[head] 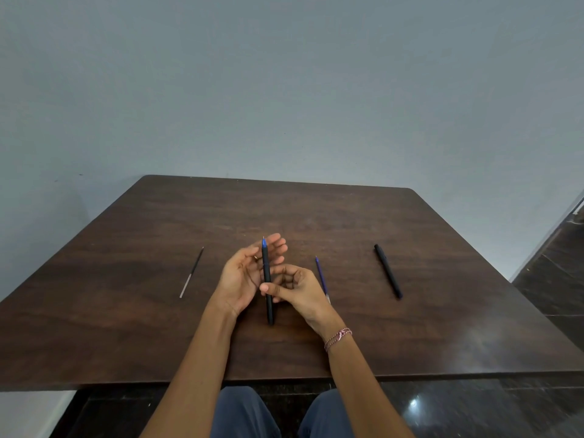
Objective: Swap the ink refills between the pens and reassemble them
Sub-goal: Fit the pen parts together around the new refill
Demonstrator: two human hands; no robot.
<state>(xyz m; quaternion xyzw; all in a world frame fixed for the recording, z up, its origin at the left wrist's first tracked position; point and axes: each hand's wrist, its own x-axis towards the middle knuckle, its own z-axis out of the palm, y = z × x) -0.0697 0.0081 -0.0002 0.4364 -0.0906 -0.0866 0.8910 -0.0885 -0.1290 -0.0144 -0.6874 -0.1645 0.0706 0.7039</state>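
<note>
- table (410, 327): dark wood, set against grey-blue wall (284, 90); dark shiny floor (553, 279) on R side.
- black refill (191, 272): thin, flat on table, well L of both hands, apart from all else; far end leans R.
- blue refill (321, 275): flat on table just R of R hand; its near end partly hidden behind that hand.
- black pen (388, 270): flat on table further R, well apart from blue refill; long axis runs far-L to near-R.
- bracelet (338, 338): pink cord, on R wrist.
- trousers (246, 412): blue, knees below near table edge.
- blue-tipped pen (268, 279): black barrel, over mid-table, btwn the two hands; only the R thumb lies across its front.
- R hand (300, 289): thumb + curled fingers pinch the barrel approx. mid-length, coming from the pen's R side.
- L hand (240, 276): palm turned toward pen, fingers nearly straight and apart, gripping nothing; sits L of and behind the pen's upper half. Whether fingers touch barrel: cannot tell.
- pen axis: runs away from the person, nearly straight; blue tip at far end, about level w/ L fingertips; blunt end toward person, past both hands. Slight lean, tip a little L of blunt end. Whether blunt end touches table: cannot tell.
</note>
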